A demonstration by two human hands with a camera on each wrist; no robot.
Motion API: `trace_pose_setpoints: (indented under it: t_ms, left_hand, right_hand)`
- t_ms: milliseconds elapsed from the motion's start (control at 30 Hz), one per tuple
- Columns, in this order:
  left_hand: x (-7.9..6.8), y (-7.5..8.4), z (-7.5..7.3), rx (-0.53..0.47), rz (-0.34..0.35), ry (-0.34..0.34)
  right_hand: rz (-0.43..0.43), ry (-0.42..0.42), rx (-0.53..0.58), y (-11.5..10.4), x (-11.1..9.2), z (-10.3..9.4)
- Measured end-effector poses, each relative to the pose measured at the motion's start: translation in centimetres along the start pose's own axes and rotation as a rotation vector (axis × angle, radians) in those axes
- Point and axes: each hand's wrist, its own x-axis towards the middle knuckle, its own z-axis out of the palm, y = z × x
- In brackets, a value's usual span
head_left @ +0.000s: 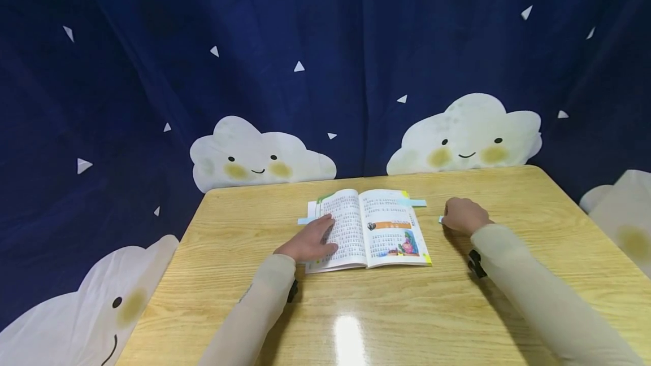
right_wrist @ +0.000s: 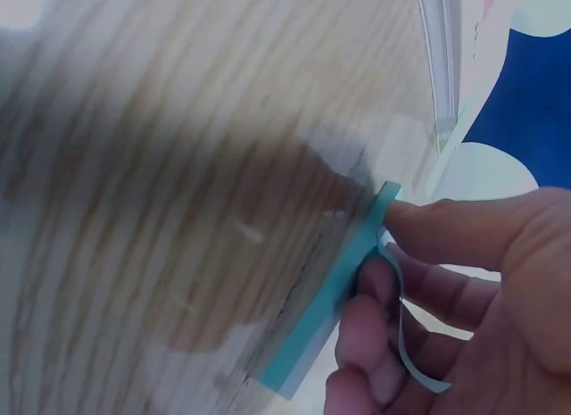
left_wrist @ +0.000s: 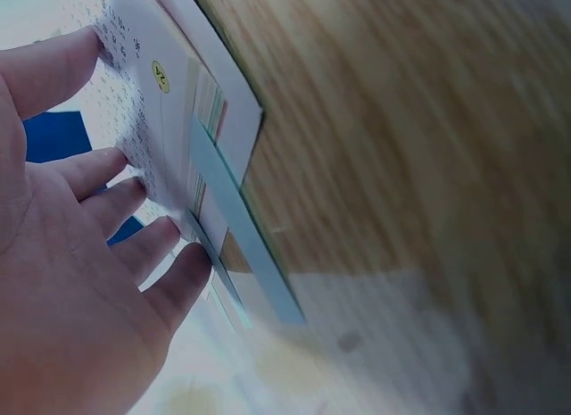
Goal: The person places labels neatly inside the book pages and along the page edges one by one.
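An open book [head_left: 376, 213] with printed text and a coloured picture lies on the table. My left hand [head_left: 307, 239] rests on its left page, fingers spread and fairly straight, as the left wrist view also shows. Pale blue sticky strips [left_wrist: 245, 228] jut out past the left page edges. Another blue strip [head_left: 418, 203] sticks out at the upper right of the right page. To the right of the book, my right hand [head_left: 465, 216] pinches a narrow teal pad of sticky notes [right_wrist: 312, 326] between thumb and fingers. A thin pale strip [right_wrist: 404, 344] curls away beside the pad.
The light wooden table [head_left: 396, 321] carries the book near its far edge. Behind it hangs a dark blue curtain [head_left: 285, 27] with white triangles and smiling clouds. Bare wood shows in front of the book and between both forearms.
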Motion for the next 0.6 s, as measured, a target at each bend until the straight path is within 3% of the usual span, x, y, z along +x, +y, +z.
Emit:
trace_pose_setpoints:
  t_ms: [333, 600]
  left_hand:
    - [0.1, 0.0, 0.0, 0.008, -0.001, 0.005]
    - [0.2, 0.2, 0.1, 0.01, -0.015, -0.001]
  right_hand:
    - [0.032, 0.021, 0.096, 0.3, 0.2, -0.1]
    - [-0.019, 0.051, 0.164, 1.1, 0.1, 0.3]
